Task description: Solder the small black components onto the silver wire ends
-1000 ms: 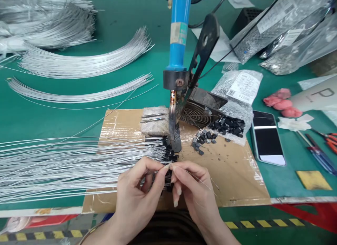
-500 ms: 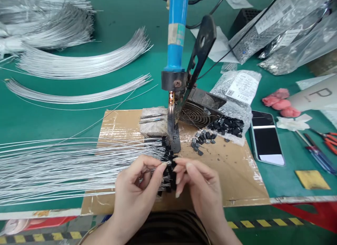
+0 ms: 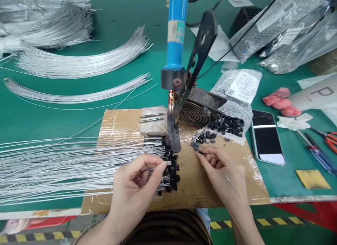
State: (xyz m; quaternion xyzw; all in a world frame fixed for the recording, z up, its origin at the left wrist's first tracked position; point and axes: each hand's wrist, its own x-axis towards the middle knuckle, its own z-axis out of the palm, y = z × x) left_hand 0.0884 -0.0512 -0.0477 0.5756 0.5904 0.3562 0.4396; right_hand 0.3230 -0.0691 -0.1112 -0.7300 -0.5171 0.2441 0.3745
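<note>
Wires (image 3: pixel 79 166) left-to-right, black connectors (image 3: pixel 173 178) at right ends

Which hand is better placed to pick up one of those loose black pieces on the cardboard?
Probably the right hand: its fingertips are at the edge of the black pieces. The left hand is farther off, pinching a silvery bit.

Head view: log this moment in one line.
left hand: pinching small silvery piece | right hand: at near edge of loose black pieces | soldering iron: tip down

wires (image 3: pixel 92 164): silvery-white | small blocks (image 3: pixel 226 126): black | iron handle (image 3: pixel 175 52): blue (label (image 3: pixel 172 31) 2-toned, beige/teal) | mat (image 3: pixel 123 17): green
</note>
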